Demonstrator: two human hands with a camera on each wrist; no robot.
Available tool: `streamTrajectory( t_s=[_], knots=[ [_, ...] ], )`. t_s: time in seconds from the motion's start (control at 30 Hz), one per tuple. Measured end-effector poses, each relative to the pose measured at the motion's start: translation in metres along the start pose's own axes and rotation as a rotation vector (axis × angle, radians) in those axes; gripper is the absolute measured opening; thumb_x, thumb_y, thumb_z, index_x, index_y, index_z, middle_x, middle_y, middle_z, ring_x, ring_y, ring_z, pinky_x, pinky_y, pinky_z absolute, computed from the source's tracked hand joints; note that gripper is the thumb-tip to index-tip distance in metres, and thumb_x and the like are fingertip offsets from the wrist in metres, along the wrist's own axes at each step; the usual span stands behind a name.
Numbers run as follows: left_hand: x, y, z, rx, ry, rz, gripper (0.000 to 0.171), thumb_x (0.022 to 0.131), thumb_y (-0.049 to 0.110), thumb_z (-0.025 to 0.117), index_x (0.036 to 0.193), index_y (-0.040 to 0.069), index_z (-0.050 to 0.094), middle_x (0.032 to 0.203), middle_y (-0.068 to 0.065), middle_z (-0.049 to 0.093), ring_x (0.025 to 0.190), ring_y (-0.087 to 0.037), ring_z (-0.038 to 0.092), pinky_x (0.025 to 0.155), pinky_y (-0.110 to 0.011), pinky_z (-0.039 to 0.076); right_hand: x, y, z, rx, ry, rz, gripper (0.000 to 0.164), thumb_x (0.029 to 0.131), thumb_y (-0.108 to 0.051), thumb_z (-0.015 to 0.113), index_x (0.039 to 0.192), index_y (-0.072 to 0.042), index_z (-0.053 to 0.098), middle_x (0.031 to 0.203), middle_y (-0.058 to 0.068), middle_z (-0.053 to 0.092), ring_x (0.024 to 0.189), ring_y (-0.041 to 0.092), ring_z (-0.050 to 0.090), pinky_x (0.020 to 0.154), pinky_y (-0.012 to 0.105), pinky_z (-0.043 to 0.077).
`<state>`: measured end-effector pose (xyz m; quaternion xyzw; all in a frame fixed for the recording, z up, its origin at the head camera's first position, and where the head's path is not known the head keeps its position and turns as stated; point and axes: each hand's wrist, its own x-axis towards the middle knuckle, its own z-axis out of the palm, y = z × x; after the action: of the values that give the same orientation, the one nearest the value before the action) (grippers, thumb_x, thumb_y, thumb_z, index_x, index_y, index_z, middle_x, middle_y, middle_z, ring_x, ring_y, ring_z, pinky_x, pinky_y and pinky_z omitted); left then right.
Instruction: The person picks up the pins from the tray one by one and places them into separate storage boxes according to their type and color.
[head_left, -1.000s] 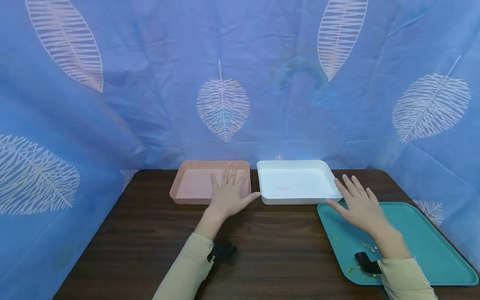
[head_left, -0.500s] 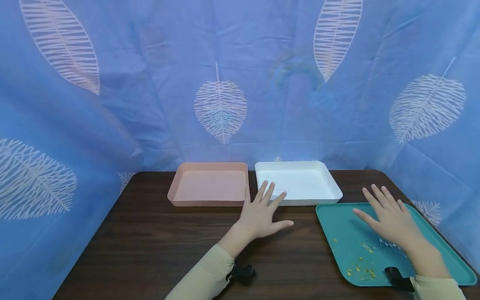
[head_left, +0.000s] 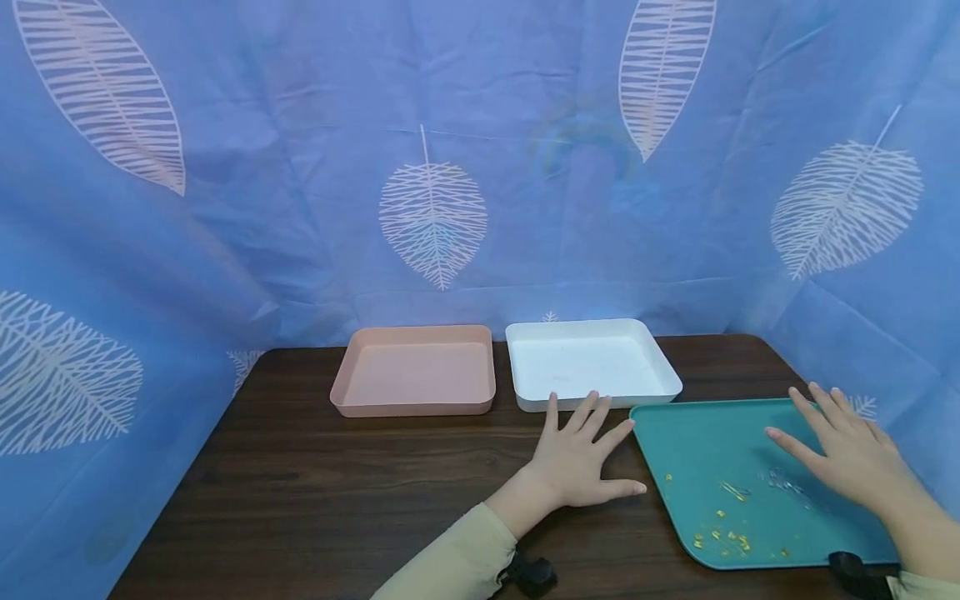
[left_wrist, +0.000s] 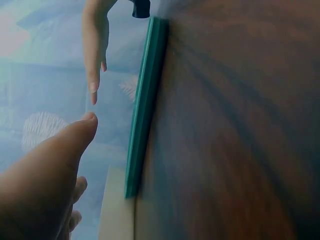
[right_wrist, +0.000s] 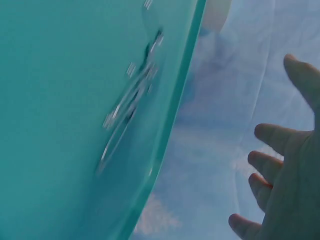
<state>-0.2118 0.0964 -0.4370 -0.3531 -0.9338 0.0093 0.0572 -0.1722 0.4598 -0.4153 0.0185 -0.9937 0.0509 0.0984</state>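
Observation:
My left hand [head_left: 573,467], fingers spread and holding nothing, hovers above the table just left of the teal tray [head_left: 720,433]. In the left wrist view its thumb [left_wrist: 75,135] stands apart from the tray's edge. Over the right part of the tray is my right hand [head_left: 851,454], also spread, with nothing in it. Near it on the tray lies a cluster of thin silvery wire-like pieces [head_left: 783,482], blurred in the right wrist view. Left of these lie a few slender gold-coloured pieces [head_left: 735,491] and several tiny gold bits [head_left: 738,542]. Their exact kind is too small to tell.
A pink shallow tray [head_left: 412,410] stands at the back of the dark wooden table [head_left: 300,500]. Beside it is a white shallow tray [head_left: 600,399], close to the teal tray's far left corner. A blue leaf-patterned cloth [head_left: 525,208] hangs behind the table.
Both hands have moved right and toward the near side. The left hand has left the pink tray's area for the teal tray's left edge. More of the small pieces show now.

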Motion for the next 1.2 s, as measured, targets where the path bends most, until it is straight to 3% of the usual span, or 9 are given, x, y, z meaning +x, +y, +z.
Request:
streamTrajectory(
  t_s=[0.23, 0.57, 0.93, 1.2],
  knots=[
    [0.008, 0.023, 0.001, -0.010, -0.096, 0.045, 0.080, 0.084, 0.086, 0.019, 0.152, 0.048, 0.001, 0.165, 0.010, -0.003, 0.153, -0.011, -0.008, 0.120, -0.060, 0.002, -0.014, 0.026, 0.002, -0.012, -0.008, 0.040, 0.095, 0.095, -0.054, 0.052, 0.154, -0.002, -0.001, 0.155, 0.036, -0.005, 0.144, 0.049, -0.016, 0.100, 0.079, 0.009],
    [0.014, 0.040, 0.002, 0.031, -0.268, 0.026, 0.078, 0.080, 0.089, 0.014, 0.148, 0.056, -0.005, 0.163, 0.017, -0.006, 0.151, -0.004, -0.008, 0.121, -0.057, 0.004, -0.025, 0.053, 0.006, 0.004, -0.117, 0.083, 0.097, 0.095, -0.056, 0.050, 0.151, 0.007, 0.001, 0.150, 0.042, -0.005, 0.140, 0.056, -0.018, 0.094, 0.081, 0.008],
    [0.015, 0.043, 0.004, -0.016, -0.306, 0.025, 0.078, 0.080, 0.089, 0.019, 0.146, 0.056, -0.008, 0.163, 0.019, -0.007, 0.152, -0.004, -0.005, 0.120, -0.058, 0.005, -0.032, 0.076, 0.018, 0.098, -0.295, 0.130, 0.100, 0.097, -0.060, 0.041, 0.136, 0.028, 0.014, 0.136, 0.056, 0.000, 0.125, 0.072, -0.012, 0.094, 0.082, 0.007],
    [0.012, 0.038, 0.003, -0.038, -0.308, 0.026, 0.080, 0.080, 0.089, 0.022, 0.147, 0.055, -0.008, 0.163, 0.017, -0.006, 0.152, -0.005, -0.005, 0.120, -0.059, 0.007, -0.035, 0.074, 0.020, 0.141, -0.335, 0.140, 0.100, 0.098, -0.060, 0.039, 0.137, 0.029, 0.013, 0.135, 0.057, -0.001, 0.125, 0.071, -0.015, 0.092, 0.083, 0.005]
  ],
)
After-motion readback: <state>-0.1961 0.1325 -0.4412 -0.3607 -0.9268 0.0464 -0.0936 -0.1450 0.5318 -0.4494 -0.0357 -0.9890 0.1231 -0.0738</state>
